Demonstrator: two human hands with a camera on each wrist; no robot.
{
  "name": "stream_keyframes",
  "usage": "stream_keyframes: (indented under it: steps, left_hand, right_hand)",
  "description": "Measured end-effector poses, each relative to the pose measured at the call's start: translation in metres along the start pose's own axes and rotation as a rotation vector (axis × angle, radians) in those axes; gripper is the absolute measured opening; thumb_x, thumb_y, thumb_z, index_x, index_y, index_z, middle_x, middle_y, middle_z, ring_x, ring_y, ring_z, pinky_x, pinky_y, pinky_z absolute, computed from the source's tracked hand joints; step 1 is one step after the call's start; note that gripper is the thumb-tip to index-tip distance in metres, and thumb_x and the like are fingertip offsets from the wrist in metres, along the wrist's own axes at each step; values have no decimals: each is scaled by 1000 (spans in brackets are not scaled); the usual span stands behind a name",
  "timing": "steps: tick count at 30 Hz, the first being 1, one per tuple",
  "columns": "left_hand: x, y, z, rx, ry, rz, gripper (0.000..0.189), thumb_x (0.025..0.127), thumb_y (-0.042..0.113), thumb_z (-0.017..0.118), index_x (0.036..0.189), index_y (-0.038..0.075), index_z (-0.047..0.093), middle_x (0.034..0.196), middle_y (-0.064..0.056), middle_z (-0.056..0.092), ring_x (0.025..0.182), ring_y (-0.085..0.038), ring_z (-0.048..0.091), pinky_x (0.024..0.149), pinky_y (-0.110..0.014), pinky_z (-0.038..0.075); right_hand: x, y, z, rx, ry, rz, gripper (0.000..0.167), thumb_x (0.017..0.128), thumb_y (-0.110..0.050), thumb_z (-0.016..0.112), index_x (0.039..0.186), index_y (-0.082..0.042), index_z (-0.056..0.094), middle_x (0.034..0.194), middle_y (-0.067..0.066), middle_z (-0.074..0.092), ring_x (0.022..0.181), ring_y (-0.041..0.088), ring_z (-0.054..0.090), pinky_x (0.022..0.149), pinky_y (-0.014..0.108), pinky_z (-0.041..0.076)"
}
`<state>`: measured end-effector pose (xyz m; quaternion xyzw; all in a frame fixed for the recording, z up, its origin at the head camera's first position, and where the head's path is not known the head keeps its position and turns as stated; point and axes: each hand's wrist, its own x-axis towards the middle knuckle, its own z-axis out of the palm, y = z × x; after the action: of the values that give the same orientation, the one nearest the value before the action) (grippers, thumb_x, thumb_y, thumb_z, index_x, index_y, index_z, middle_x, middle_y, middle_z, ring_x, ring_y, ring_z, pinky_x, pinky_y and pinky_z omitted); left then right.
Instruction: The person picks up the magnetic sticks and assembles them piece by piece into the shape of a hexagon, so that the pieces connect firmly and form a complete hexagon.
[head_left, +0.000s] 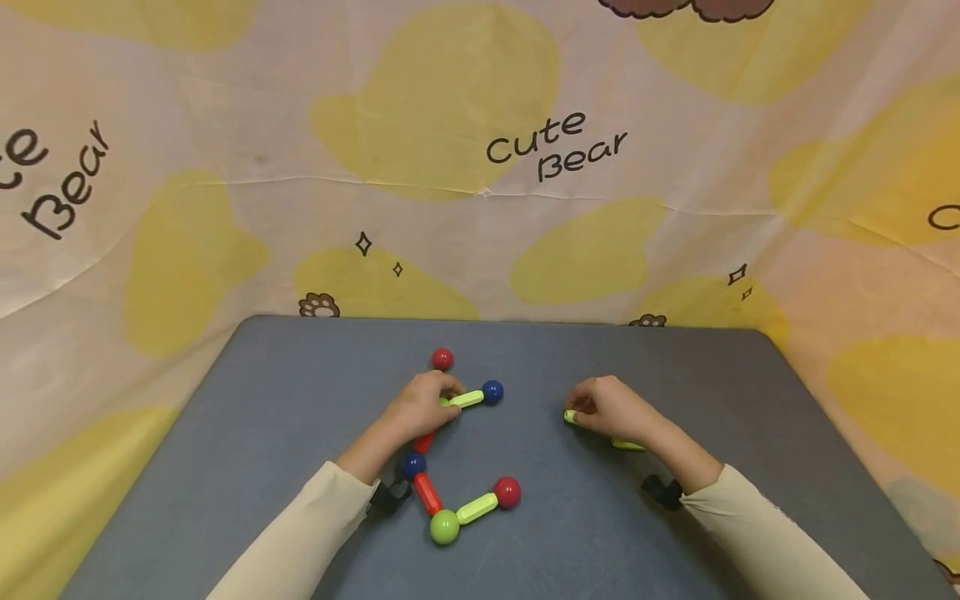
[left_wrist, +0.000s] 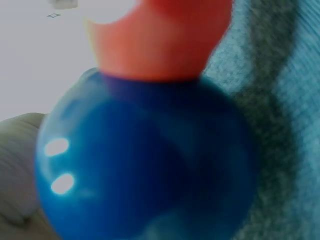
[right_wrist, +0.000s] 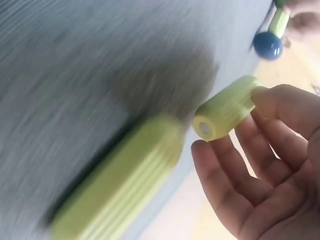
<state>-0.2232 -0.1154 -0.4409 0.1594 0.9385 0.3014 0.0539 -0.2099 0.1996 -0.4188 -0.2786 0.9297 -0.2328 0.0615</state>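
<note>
Presumably for joining, a multicoloured ball-and-rod chain (head_left: 428, 494) is gripped by the left hand (head_left: 422, 402), while the yellow-green faceted rod (right_wrist: 229, 107) pinched by the right hand (head_left: 617, 407) should be brought across.

Rods (head_left: 427, 494) are red or yellow-green, balls (head_left: 445, 527) red, blue or green, cloth (head_left: 450, 100) yellow-blotched.

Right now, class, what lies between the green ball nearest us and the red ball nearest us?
A yellow-green rod lies there, joining the near green ball to the near red ball; the head view shows it.
</note>
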Motion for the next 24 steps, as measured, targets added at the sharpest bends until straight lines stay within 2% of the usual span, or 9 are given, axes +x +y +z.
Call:
stream_keyframes:
  steps: [5, 10, 13, 18, 24]
  left_hand:
    - [0, -1, 1, -13, 16, 18, 18, 79, 9, 74, 96, 10, 74, 95, -4, 67, 86, -17, 61, 79, -35, 51]
    - [0, -2, 2, -21, 26, 20, 17, 78, 10, 74, 96, 11, 74, 95, -4, 67, 86, -16, 61, 79, -34, 51]
    - [-1, -4, 2, -27, 20, 20, 18, 79, 10, 74, 97, 11, 74, 96, -3, 67, 86, -15, 60, 79, -33, 51]
    - [-1, -6, 1, -42, 26, 31, 18, 78, 9, 73, 96, 11, 74, 93, -3, 67, 84, -15, 59, 78, -33, 50]
    - [0, -5, 2, -31, 29, 38, 18, 78, 10, 74, 96, 11, 74, 92, -3, 67, 84, -15, 59, 78, -33, 50]
  right_hand:
    - [15, -10, 13, 26, 24, -35, 8, 83, -5, 69, 89, -11, 72, 86, 1, 68, 73, 9, 62, 65, 24, 52]
    - [23, -17, 19, 26, 1, -59, 11, 81, -3, 65, 88, -11, 70, 83, 0, 67, 72, 7, 56, 64, 22, 48]
    - [23, -22, 21, 15, -26, -69, 9, 81, -9, 70, 89, -10, 69, 80, -3, 65, 70, 5, 55, 63, 21, 47]
    - [20, -36, 34, 69, -78, -104, 23, 77, -21, 78, 93, -8, 67, 76, -2, 63, 65, 3, 54, 60, 19, 46]
    - [20, -49, 46, 136, -129, -86, 25, 75, -16, 80, 96, -11, 68, 78, -3, 62, 61, 0, 52, 58, 18, 47]
